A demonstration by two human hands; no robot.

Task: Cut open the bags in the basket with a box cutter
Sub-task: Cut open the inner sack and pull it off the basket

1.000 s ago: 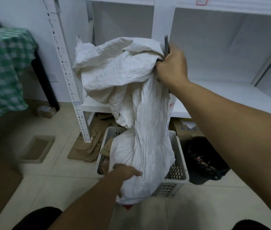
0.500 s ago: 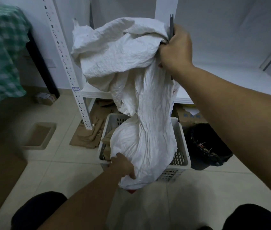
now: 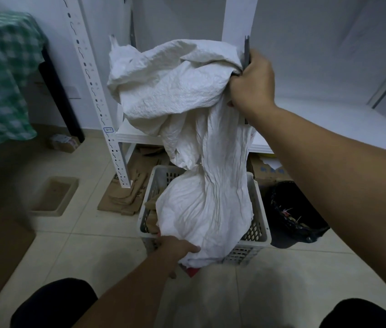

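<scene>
Above the basket (image 3: pixel 257 227), our right hand (image 3: pixel 252 84) clenched the bag (image 3: pixel 187 91) by its top, box cutter (image 3: pixel 247 52) alongside; our left hand (image 3: pixel 175 250) gripped its lower end. Stretching step; the next move, we judged, required freeing the blade.

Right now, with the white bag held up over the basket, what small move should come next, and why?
Probably move the left hand up to take the top of the bag. The right hand grips the bunched bag and the box cutter together, so it cannot cut freely; the left hand holds only the bag's low end at the basket.
</scene>
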